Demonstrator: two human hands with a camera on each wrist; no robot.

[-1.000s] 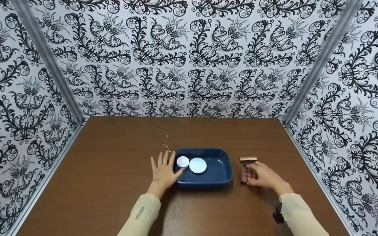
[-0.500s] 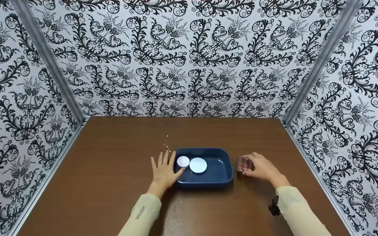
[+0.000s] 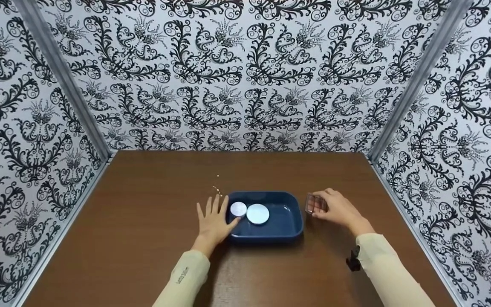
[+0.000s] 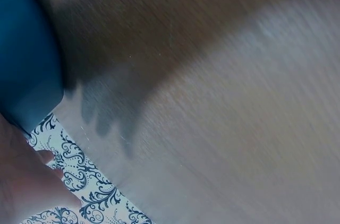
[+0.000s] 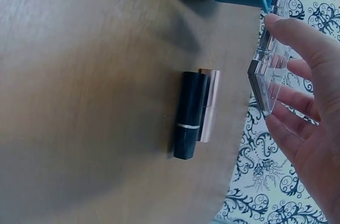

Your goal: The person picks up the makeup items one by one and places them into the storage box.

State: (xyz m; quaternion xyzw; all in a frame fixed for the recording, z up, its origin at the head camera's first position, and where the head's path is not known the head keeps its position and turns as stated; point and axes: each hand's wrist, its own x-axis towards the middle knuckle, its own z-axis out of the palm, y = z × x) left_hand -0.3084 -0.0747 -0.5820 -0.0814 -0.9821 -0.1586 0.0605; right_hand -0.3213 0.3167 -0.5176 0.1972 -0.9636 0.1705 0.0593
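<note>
Palette [image 3: 315, 204] pinched in right hand [image 3: 340, 209], just outside blue tray [image 3: 285, 226] at its 3 o'clock; left hand [image 3: 213, 224], fingers spread, at its 9 o'clock; seemingly loading step; next move probably calls for clearing the rim toward 9 o'clock.

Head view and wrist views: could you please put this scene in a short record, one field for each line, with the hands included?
Left hand: fingers spread, at the left rim of the blue tray
Right hand: holds a palette off the table, right of the tray
In the tray: smaller white disc on the left, larger white disc beside it
Lying on the table: black tube and rose-gold tube, side by side
Backdrop: white walls, black scroll pattern
</note>
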